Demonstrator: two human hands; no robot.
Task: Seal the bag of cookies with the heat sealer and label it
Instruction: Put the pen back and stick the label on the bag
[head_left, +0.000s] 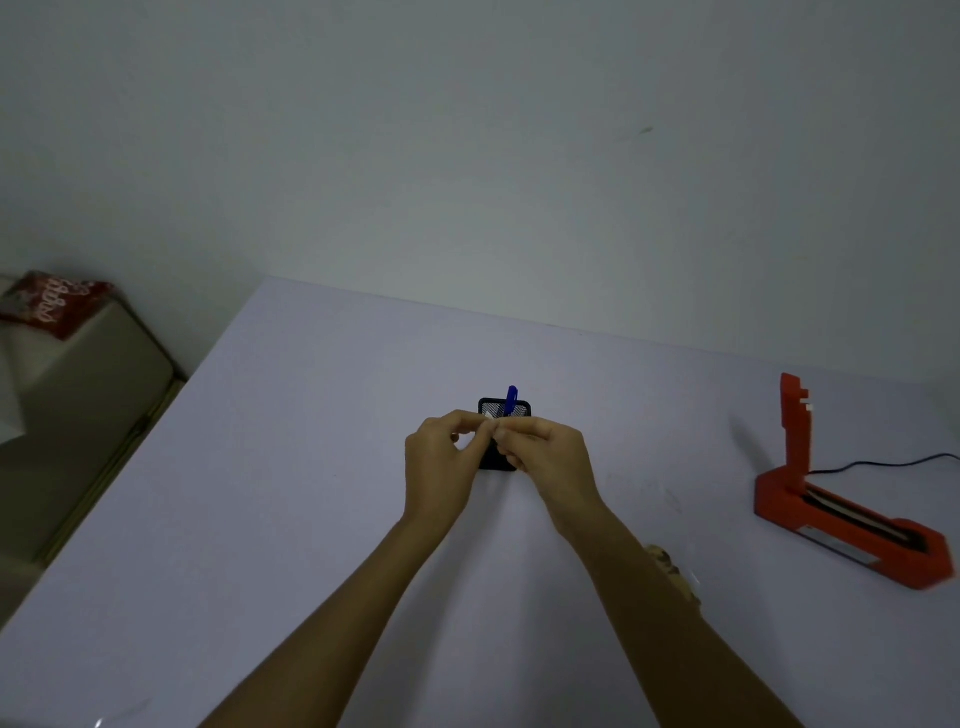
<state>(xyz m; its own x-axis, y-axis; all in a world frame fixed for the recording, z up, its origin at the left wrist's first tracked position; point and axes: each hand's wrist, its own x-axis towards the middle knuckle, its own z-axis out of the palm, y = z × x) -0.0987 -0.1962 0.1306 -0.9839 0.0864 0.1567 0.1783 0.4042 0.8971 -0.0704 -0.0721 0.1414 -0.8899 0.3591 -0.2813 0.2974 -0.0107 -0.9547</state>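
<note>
My left hand (441, 457) and my right hand (545, 452) meet above the middle of the table, fingertips pinched together on a small white label (493, 427). Right behind them stands a black mesh pen holder (503, 408) with a blue pen (511, 399) sticking up out of it. The red heat sealer (852, 514) sits at the right with its lid arm raised. A clear bag of cookies (670, 569) lies on the table beside my right forearm, mostly hidden by the arm.
The pale table (291, 493) reaches back to a plain wall. A black cable (883, 464) runs from the sealer to the right edge. Off the table's left side stands a beige seat (78, 395) with a red packet (57, 304) on it.
</note>
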